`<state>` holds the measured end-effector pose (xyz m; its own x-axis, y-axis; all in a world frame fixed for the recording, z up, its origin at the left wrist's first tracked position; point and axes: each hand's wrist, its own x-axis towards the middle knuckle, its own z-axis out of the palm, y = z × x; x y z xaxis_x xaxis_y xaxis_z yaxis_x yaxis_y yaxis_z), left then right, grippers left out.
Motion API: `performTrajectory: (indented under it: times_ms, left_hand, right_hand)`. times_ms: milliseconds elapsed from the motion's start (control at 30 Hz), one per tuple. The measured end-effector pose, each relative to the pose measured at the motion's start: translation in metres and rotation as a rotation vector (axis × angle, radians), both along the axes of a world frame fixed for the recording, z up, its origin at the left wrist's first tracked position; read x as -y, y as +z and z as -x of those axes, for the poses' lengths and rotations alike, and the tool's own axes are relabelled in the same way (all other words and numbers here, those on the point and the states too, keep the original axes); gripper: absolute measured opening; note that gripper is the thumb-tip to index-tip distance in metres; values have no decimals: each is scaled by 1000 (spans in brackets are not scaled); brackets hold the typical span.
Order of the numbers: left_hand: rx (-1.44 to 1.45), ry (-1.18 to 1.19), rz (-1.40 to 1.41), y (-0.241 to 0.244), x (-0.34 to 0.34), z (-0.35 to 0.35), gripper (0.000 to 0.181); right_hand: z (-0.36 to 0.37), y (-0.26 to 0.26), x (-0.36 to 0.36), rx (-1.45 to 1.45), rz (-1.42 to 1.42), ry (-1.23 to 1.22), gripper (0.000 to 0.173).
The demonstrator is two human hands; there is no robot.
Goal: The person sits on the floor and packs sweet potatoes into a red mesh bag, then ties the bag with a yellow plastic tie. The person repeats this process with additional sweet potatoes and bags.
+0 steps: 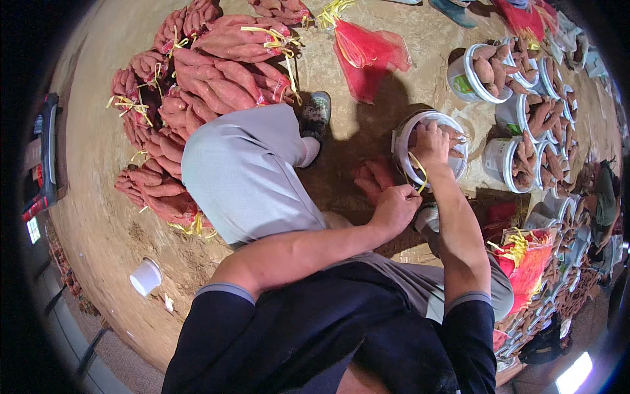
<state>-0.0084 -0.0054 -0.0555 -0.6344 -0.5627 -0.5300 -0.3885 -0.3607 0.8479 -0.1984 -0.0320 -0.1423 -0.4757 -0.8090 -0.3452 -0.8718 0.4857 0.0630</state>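
A yellow drawstring (422, 173) is pinched between the thumb and fingers of my left hand (396, 209), and its loop rises in front of a white plastic bucket (401, 143). Just beyond that hand, in shadow, lie reddish sweet potatoes (371, 178) that seem to be in a red mesh bag. My right hand (431, 143) reaches down into the bucket, its fingers bent over sweet potatoes (454, 137). Those fingertips are partly hidden, so whether they grip one is unclear. My legs are spread to either side of the bag.
Filled red mesh bags of sweet potatoes (216, 81) are heaped at left. Empty mesh bags (366, 54) lie ahead, and more bags (524, 266) rest by my right leg. Rows of sweet-potato buckets (502, 157) line the right. A small white tub (146, 277) lies at lower left.
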Motion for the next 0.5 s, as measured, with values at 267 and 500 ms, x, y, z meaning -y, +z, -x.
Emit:
performTrajectory:
  times_ms: [267, 500]
  left_hand:
    - [-46, 24, 35, 0, -7, -4, 19]
    - [-114, 29, 137, -9, -19, 1, 20]
  right_hand:
    - [-17, 112, -90, 111, 325, -491, 52]
    - [-99, 184, -158, 492, 408, -557, 37]
